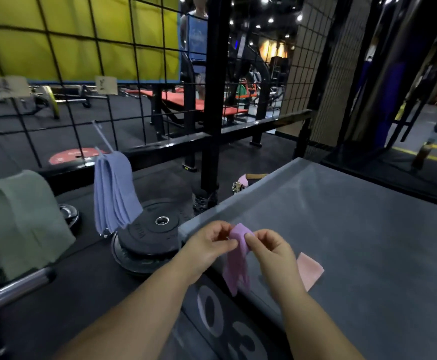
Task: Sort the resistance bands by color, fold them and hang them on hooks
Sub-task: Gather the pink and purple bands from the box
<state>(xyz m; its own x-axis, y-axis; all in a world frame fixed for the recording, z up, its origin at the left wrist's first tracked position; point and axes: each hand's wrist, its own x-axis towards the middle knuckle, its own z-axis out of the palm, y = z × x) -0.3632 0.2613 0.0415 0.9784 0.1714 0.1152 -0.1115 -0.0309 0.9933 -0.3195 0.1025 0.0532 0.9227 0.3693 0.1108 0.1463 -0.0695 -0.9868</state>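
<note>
A purple resistance band (pixel 238 258) hangs folded over the near left edge of a grey platform (pixel 355 229). My left hand (pixel 207 245) and my right hand (pixel 269 250) both pinch its top fold between thumb and fingers. Just right of my right wrist a pink band (pixel 309 270) lies flat on the platform. On the black wire grid (pixel 87 81) at the left, several blue bands (pixel 114 196) hang folded from a hook (pixel 103 136). Further left, several green bands (pixel 22 219) hang in a bunch; their hook is hidden.
Black weight plates (pixel 152 237) are stacked on the floor beside the platform, and a steel bar (pixel 12 289) juts in at the lower left. A black upright post (pixel 212 100) stands behind the platform. Two paper labels (pixel 105 84) are fixed to the grid.
</note>
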